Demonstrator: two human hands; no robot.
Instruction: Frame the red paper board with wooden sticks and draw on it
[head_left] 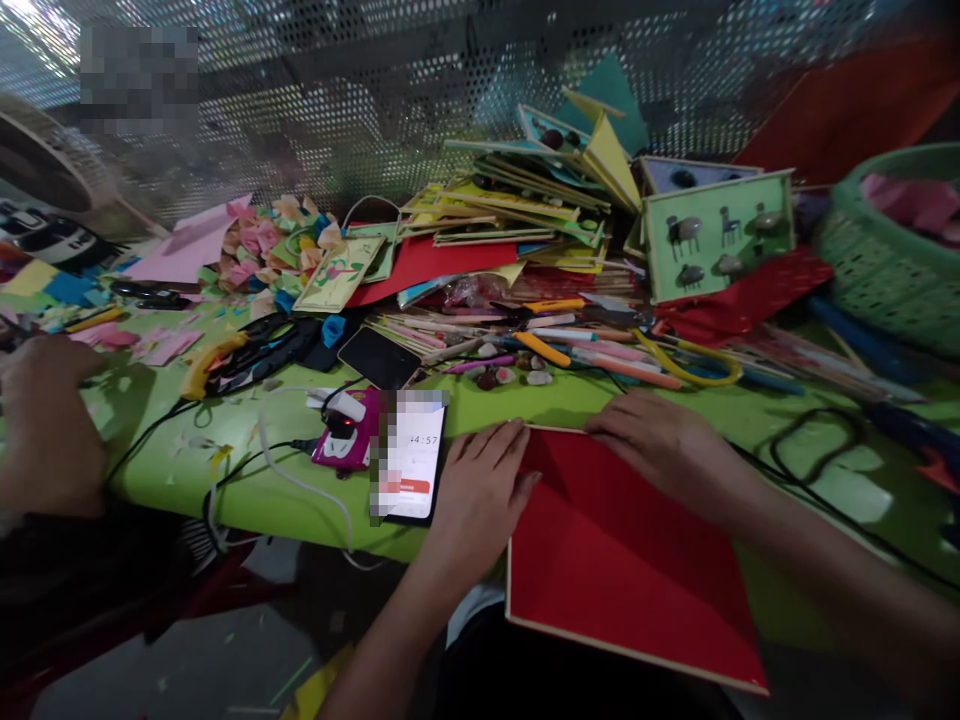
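A red board point(634, 560) edged with thin pale wooden strips lies over the table's front edge, its near part sticking out above my lap. My left hand point(484, 480) holds its upper left corner, thumb over the red face and fingers along the edge. At the top edge, my right hand point(652, 440) grips the board with curled fingers; some fingertips are hidden. Just left of my left hand lies a lit phone point(412, 470) with a timer on its screen.
A magenta power adapter point(349, 435) with cables sits beside the phone. Behind are pens, stones, a dark phone point(379, 358), stacked framed boards point(517, 205), a stone-decorated green board point(720, 235) and a green basket point(892, 255). Another person's hand point(49, 420) is at left.
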